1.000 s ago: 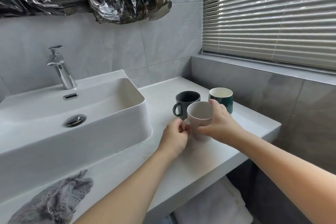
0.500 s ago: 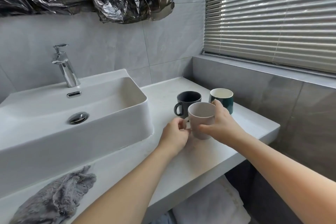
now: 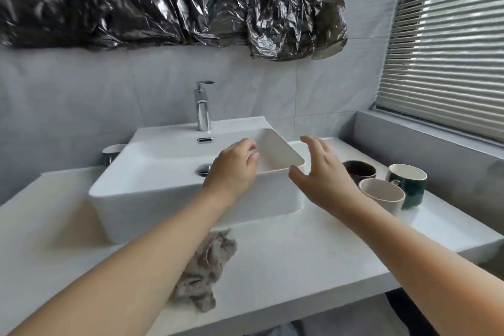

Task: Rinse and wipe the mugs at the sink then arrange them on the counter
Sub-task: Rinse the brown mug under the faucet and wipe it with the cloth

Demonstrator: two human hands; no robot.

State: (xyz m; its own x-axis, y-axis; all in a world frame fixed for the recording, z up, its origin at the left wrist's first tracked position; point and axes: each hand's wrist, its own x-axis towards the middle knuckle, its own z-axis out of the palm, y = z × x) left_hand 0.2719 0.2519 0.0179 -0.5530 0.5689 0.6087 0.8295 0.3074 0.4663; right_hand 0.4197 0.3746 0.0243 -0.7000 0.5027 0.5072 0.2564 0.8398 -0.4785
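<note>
Three mugs stand close together on the white counter (image 3: 300, 262) at the right: a beige mug (image 3: 383, 196) in front, a dark grey mug (image 3: 359, 170) behind it, and a green mug (image 3: 407, 185) with a white inside to the right. My left hand (image 3: 234, 169) hovers over the white sink (image 3: 169, 199) with fingers loosely curled, holding nothing. My right hand (image 3: 319, 172) is spread out in the air by the sink's right corner, left of the mugs and apart from them. A grey cloth (image 3: 206, 267) lies crumpled on the counter in front of the sink.
A chrome tap (image 3: 203, 109) stands at the back of the sink, with the drain plug (image 3: 203, 169) below. Another mug (image 3: 111, 153) sits partly hidden behind the sink's left side. Crumpled dark foil covers the wall above. Window blinds (image 3: 447, 43) hang at the right.
Both hands have let go of the beige mug, which now stands on the counter, and have moved left toward the sink. The view has swung left.
</note>
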